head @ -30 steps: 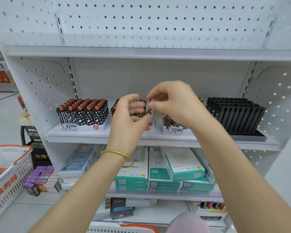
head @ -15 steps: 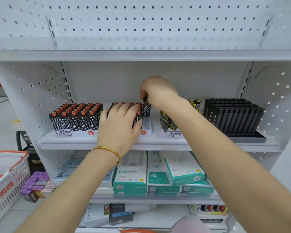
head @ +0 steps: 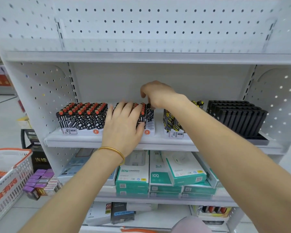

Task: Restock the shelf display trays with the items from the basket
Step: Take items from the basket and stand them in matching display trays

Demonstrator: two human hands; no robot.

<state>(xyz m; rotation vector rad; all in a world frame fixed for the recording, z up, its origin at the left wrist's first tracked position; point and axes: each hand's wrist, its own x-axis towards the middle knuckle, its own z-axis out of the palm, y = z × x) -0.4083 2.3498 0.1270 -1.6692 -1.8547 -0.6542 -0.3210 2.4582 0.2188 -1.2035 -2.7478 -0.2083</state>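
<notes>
Down comes the right hand (head: 160, 96), pinching a lighter (head: 149, 112) into the tray (head: 150, 127); left hand (head: 123, 125) now flat, steadying the rows (head: 142, 107).

Black-and-white patterned lighter (head: 150, 114) standing upright in white display tray (head: 150, 127), top being pinched by right hand (head: 158, 96), orange-capped lighters (head: 142, 113) filling tray rows under left hand (head: 123, 126), white orange-rimmed basket (head: 10, 179) sitting well left of both hands.

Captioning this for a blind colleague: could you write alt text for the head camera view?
A right hand pinches the top of a black-and-white patterned lighter standing in the middle display tray on a shelf, while the left hand rests flat on the lighters already there. A white basket sits at lower left.
</notes>
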